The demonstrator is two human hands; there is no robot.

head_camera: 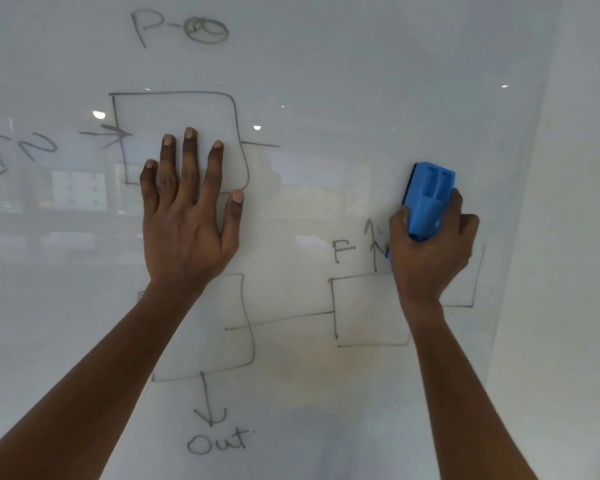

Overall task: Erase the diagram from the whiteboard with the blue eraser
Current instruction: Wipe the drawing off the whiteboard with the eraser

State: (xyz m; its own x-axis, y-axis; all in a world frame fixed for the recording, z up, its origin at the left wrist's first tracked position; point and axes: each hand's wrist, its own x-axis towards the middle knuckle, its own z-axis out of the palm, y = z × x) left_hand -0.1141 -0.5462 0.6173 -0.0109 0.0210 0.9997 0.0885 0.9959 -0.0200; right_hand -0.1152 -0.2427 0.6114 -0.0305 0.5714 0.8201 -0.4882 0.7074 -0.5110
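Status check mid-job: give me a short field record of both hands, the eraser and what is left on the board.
Left hand: open, fingers spread flat on the glossy white whiteboard, over the upper-left drawn box
Right hand: grips the blue plastic eraser
Eraser position: beside the upward arrow by the letter F
Drawing state: the diagram is largely unerased; boxes, "IN" and "Out" labels visible

The whiteboard [326, 98] bears handwritten "P-" [153, 26] at 11 o'clock, "IN" [18, 150] at 9, "F" [343, 251] at 3, and "Out" [219, 443] at 7.
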